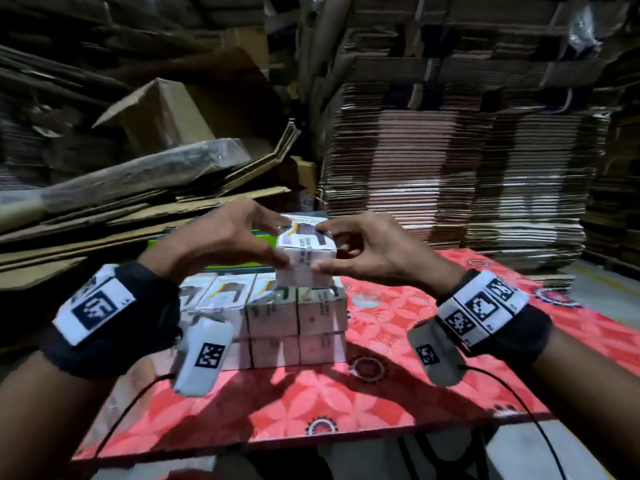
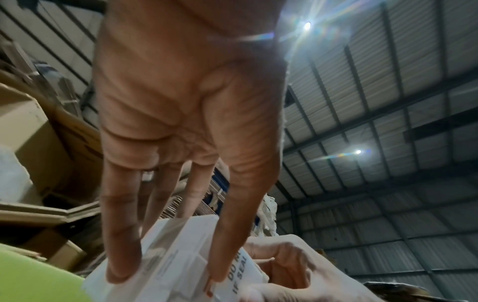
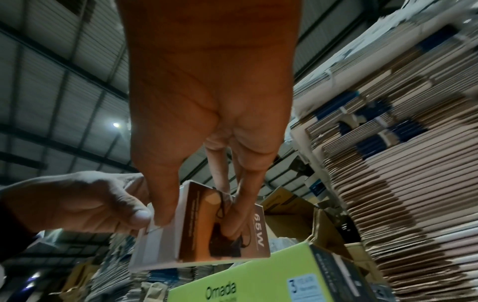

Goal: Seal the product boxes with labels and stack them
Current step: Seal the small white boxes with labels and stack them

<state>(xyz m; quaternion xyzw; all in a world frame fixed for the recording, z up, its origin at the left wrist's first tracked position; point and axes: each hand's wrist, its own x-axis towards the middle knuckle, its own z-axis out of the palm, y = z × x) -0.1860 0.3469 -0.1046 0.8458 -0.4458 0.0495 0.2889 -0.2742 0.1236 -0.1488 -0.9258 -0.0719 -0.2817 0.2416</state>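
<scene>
A small white product box (image 1: 306, 252) is held just above the top of a stack of similar boxes (image 1: 277, 317). My left hand (image 1: 285, 240) pinches its left end, thumb below and fingers on top. My right hand (image 1: 320, 247) pinches its right end the same way. A white seal label (image 2: 238, 272) printed "IF SEAL" lies on the box (image 2: 175, 257) next to my left thumb. In the right wrist view the box (image 3: 196, 230) shows a brown picture and "65W", with my right fingers (image 3: 232, 222) across it.
The stack stands on a table with a red patterned cloth (image 1: 398, 341). A green Omada carton (image 3: 258, 280) sits behind the stack. Loose cardboard sheets (image 1: 138, 188) lean at the left; tall piles of flat cartons (image 1: 467, 174) rise at the right.
</scene>
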